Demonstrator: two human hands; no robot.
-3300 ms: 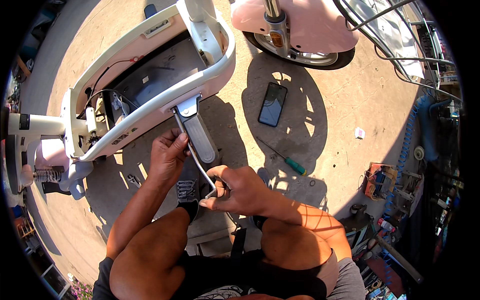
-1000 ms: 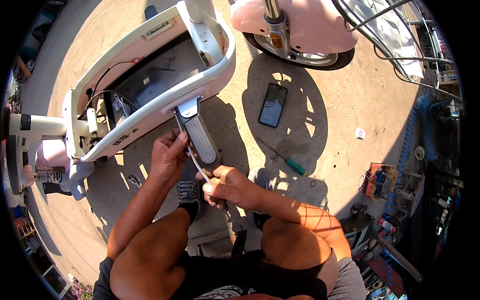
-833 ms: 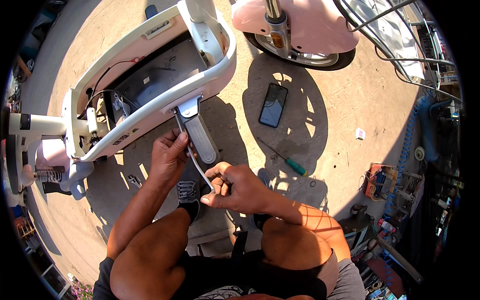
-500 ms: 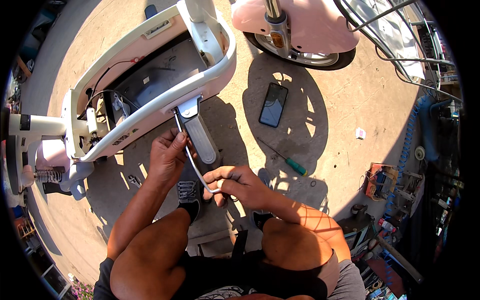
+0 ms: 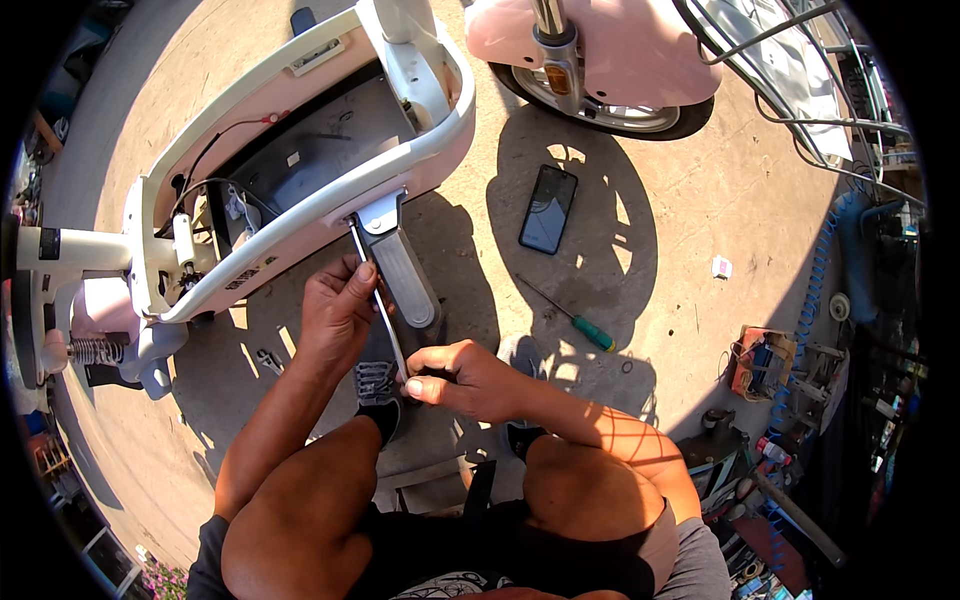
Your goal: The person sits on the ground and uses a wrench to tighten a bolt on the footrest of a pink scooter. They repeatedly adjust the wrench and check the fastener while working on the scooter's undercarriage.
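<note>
My left hand (image 5: 338, 310) pinches a long L-shaped metal wrench (image 5: 388, 328) along its shaft. The wrench's upper end meets a fastener beside the white bracket (image 5: 379, 212) on the side of a white and pink scooter body (image 5: 253, 253). A grey folded footrest (image 5: 405, 275) hangs from that bracket, alongside the wrench. My right hand (image 5: 455, 382) has its fingers closed on the wrench's lower end, covering its bend. Inside the open body are a dark tray (image 5: 310, 150) and wiring.
A pink scooter front (image 5: 640, 60) stands at top. On the concrete lie a phone (image 5: 548, 208) and a green-handled screwdriver (image 5: 590, 330). Bent metal racks (image 5: 780, 60) are at upper right; a red toolbox (image 5: 750, 362), blue coiled hose (image 5: 808, 300) and tools line the right edge.
My right hand has shifted and regripped several times at the wrench's lower end, whose bend has swung about and is now hidden. My left hand stays on the shaft.
</note>
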